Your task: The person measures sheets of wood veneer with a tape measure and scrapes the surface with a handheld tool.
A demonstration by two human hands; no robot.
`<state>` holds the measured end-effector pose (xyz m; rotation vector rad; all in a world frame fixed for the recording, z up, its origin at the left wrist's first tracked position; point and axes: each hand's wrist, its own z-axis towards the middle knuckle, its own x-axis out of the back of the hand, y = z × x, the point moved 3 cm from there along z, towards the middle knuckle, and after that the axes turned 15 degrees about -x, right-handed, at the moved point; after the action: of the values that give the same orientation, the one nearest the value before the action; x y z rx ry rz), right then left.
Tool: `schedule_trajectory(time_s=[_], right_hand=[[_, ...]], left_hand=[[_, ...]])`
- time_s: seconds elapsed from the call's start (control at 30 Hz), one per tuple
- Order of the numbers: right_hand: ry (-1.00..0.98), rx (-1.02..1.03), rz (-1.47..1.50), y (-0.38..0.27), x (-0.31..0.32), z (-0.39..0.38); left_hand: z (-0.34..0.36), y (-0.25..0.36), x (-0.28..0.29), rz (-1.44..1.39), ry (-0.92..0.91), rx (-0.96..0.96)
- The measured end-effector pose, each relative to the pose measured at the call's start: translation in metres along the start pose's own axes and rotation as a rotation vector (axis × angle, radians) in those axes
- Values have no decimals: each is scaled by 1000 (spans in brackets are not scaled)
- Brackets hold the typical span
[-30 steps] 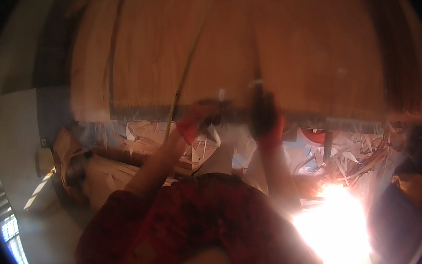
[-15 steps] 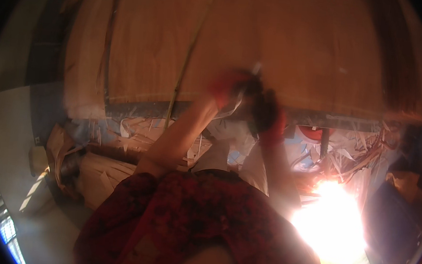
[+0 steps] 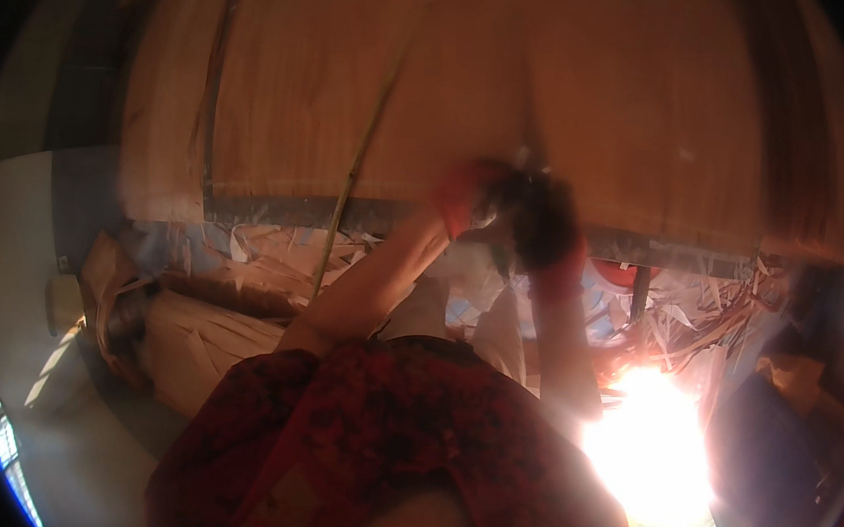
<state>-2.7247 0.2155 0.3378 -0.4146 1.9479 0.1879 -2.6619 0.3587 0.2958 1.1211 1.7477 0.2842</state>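
Note:
Both my hands wear gloves and meet at the near edge of a wide, thin sheet of light brown wood veneer [image 3: 637, 102]. My left hand [image 3: 460, 199], in a red glove, presses against my right hand [image 3: 546, 226], in a dark glove with a red cuff. Motion blur smears both hands, so their fingers and anything between them are unclear. A small pale speck shows just above them. A thin greenish strip [image 3: 363, 153] lies slanted across the sheet to the left of my hands.
The sheet rests on a table with a dark metal front edge [image 3: 276, 209]. Torn veneer scraps [image 3: 261, 268] pile on the floor below it. Sun glare [image 3: 656, 455] whitens the lower right. A pale wall [image 3: 1, 257] stands at left.
My hands were apart at the table's edge. They have come together and moved up and to the right onto the sheet's near edge.

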Motion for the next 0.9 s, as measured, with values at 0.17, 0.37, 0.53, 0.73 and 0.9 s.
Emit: schedule_trajectory(time_s=[0.17, 0.37, 0.53, 0.73, 0.9], right_hand=[[-109, -92, 126, -2, 2, 4], [-162, -107, 76, -15, -1, 5], [-139, -150, 1, -22, -2, 2], [-232, -182, 39, -32, -9, -3], [-170, -79, -956, -4, -12, -26]], left_hand=[[-13, 0, -7, 124, -19, -2], [-29, -2, -16, 171, 46, 4], [-33, -8, -16, 182, 66, -15], [-33, -19, -10, 301, 91, -120], [-38, -18, -27, 110, 13, -160]])
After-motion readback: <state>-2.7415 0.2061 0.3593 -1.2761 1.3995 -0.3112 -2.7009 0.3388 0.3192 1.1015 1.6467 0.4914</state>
